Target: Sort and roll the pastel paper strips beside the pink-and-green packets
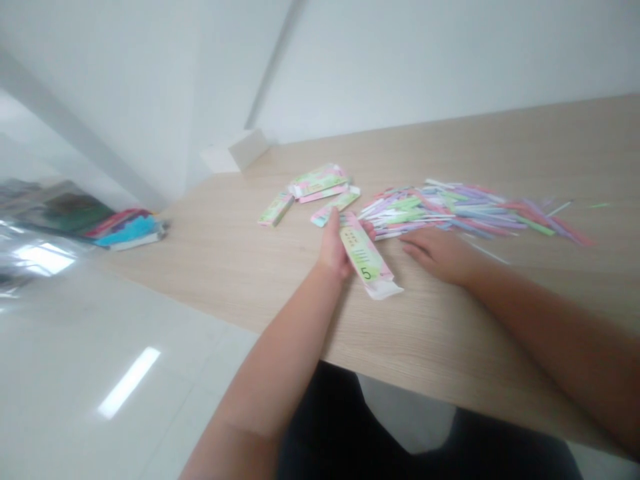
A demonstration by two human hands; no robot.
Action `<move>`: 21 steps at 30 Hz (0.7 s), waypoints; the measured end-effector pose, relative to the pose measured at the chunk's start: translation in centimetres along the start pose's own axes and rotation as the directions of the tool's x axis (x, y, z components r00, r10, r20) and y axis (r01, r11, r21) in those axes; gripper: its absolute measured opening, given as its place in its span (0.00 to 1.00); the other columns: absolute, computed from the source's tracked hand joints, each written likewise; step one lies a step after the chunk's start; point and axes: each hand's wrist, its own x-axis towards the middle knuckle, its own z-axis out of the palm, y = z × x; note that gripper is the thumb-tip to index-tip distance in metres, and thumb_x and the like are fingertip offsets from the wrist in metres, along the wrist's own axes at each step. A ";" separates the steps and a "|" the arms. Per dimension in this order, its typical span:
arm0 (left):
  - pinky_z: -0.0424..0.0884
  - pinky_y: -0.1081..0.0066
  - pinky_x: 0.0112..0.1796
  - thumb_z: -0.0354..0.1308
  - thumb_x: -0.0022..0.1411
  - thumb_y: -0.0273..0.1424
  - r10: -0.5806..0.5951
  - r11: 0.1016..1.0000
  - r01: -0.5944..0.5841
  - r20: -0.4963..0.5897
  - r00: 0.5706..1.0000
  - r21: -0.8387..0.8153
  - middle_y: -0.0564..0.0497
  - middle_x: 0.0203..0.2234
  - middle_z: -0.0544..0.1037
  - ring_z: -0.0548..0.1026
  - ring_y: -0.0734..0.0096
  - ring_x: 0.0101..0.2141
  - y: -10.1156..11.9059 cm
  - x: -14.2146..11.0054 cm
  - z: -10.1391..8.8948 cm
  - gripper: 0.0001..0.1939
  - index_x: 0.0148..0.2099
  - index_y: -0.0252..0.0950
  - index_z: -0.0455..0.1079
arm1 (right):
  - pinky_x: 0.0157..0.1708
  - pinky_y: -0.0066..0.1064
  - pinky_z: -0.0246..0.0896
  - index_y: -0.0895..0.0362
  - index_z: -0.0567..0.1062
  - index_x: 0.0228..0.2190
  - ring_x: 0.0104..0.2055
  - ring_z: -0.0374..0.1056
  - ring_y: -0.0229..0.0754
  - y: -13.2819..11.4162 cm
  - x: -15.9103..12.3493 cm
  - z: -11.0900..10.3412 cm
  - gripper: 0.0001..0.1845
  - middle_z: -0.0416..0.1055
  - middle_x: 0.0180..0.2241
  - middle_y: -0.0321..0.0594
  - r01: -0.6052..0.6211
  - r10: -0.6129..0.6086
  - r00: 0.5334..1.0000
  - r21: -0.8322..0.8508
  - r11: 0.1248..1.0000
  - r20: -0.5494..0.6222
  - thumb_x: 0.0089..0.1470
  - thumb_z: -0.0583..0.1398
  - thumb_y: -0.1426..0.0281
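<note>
Open carton: pink and green (pixel 364 251), tilted above the table (pixel 280 273), open flap toward the person
Left hand (pixel 336 248): fingers wrapped around the carton
Right hand (pixel 434 253): fingers loosely bent, beside the coloured sticks (pixel 450 210)
Other cartons (pixel 320 181): lying beyond the left hand

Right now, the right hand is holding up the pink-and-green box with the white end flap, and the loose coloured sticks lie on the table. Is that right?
Not quite: the head view shows the left hand holding that box. The loose coloured sticks do lie on the table.
</note>
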 end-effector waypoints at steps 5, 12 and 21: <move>0.77 0.70 0.33 0.52 0.70 0.54 -0.018 1.000 0.018 0.022 1.000 0.022 0.48 0.28 0.75 0.77 0.69 0.29 -0.3 0.3 -0.2 0.25 0.41 0.35 0.71 | 0.57 0.52 0.66 0.58 0.75 0.56 0.57 0.73 0.56 -1.9 -0.5 -0.9 0.22 0.78 0.53 0.52 0.104 -0.100 0.992 0.037 0.994 -0.081 0.70 0.50 0.63; 0.75 0.69 0.31 0.50 0.69 0.58 -0.049 0.983 0.047 0.004 0.999 0.175 0.49 0.26 0.74 0.76 0.69 0.26 -1.0 0.9 -0.8 0.28 0.39 0.36 0.71 | 0.58 0.51 0.65 0.55 0.69 0.61 0.59 0.68 0.56 -8.4 -1.0 -3.0 0.28 0.72 0.56 0.53 0.380 -0.338 0.914 0.182 0.907 -0.226 0.68 0.56 0.53; 0.76 0.70 0.35 0.55 0.67 0.57 -0.088 0.975 0.092 -0.027 0.996 0.204 0.49 0.29 0.75 0.78 0.68 0.31 -1.7 0.6 -0.4 0.28 0.47 0.35 0.73 | 0.52 0.46 0.68 0.59 0.75 0.54 0.50 0.71 0.53 -10.8 -0.8 -2.1 0.18 0.76 0.48 0.50 0.427 -0.419 0.900 0.043 0.903 -0.121 0.67 0.60 0.63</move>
